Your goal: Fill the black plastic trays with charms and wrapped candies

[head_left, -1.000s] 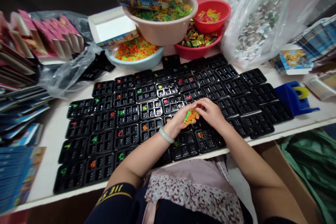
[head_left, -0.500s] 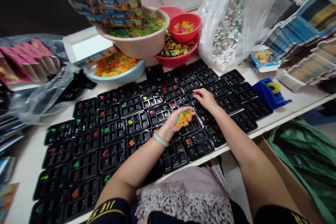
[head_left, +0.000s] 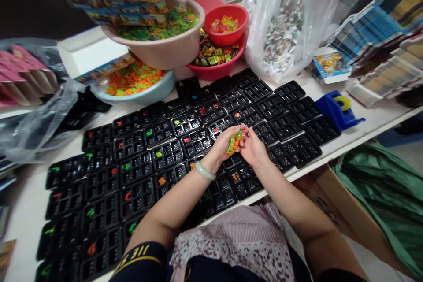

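Note:
My left hand [head_left: 220, 146] is cupped palm-up around a small heap of orange, green and yellow plastic pieces [head_left: 235, 143]. Against that heap rest the bent fingers of my right hand [head_left: 254, 149]; what they pinch, if anything, is hidden. Both hands are above rows of black compartment trays [head_left: 167, 154]. Many trays hold one small coloured piece in a compartment, such as an orange piece [head_left: 237, 115] just beyond my hands. Several trays at the right show no coloured piece.
Behind the trays stand a blue basin [head_left: 165, 86] of orange and green pieces, a beige basin [head_left: 178, 50], red bowls [head_left: 243, 17] and a clear bag [head_left: 254, 48]. A blue tape dispenser [head_left: 333, 112] sits at the right, near stacked cards [head_left: 380, 26]. Flat boxes [head_left: 128, 4] pile up at back left.
My right hand has drawn back from a tray to the heap in my left palm. An orange piece now shows in that tray. The view has shifted slightly.

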`<state>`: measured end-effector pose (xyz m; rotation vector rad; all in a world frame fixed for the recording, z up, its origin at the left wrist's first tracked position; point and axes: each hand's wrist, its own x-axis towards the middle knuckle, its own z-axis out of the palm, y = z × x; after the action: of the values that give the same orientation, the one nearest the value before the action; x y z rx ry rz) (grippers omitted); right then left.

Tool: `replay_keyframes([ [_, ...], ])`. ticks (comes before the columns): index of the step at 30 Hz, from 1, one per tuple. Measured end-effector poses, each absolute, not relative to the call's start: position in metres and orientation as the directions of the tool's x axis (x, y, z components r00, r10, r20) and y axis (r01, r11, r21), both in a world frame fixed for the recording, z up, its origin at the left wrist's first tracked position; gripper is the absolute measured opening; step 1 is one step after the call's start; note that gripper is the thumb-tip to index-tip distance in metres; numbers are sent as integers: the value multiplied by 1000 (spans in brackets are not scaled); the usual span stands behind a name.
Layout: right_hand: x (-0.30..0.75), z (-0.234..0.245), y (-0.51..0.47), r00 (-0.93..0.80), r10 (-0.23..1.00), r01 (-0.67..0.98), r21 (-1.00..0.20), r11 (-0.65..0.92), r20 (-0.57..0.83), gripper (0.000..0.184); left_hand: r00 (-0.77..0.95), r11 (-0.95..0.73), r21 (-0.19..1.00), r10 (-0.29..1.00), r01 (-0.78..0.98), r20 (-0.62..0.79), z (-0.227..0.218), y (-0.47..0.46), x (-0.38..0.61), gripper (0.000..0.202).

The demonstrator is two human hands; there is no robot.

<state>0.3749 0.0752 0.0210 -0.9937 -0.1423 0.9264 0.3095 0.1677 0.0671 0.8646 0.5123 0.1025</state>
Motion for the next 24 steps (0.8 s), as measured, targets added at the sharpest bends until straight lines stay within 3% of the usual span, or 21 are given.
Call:
replay_keyframes([
  [4, 363, 14, 81, 627, 666, -733, -596, 328, -404, 28, 874, 616, 758, 227, 213, -430, 69, 165, 310, 31],
  [7, 359, 14, 80, 610, 697, -758, -535, 374, -377, 15, 878, 623, 748, 201, 227, -434, 75, 170, 306, 30],
  [11, 357, 16, 71, 617, 739, -711, -594, 375, -271, 18, 891, 674, 710, 170, 206, -421, 81, 177, 302, 31],
  [14, 364, 17, 59, 618, 739, -698, -618, 361, -267, 19, 904, 714, 674, 142, 188, -403, 83, 179, 301, 31],
  [18, 390, 21, 43, 651, 696, -631, -725, 276, -302, 26, 906, 721, 671, 148, 176, -397, 83, 180, 302, 30],
  [24, 433, 20, 42, 747, 616, -422, -894, 151, -249, 34, 901, 732, 659, 154, 171, -405, 77, 181, 298, 30],
])
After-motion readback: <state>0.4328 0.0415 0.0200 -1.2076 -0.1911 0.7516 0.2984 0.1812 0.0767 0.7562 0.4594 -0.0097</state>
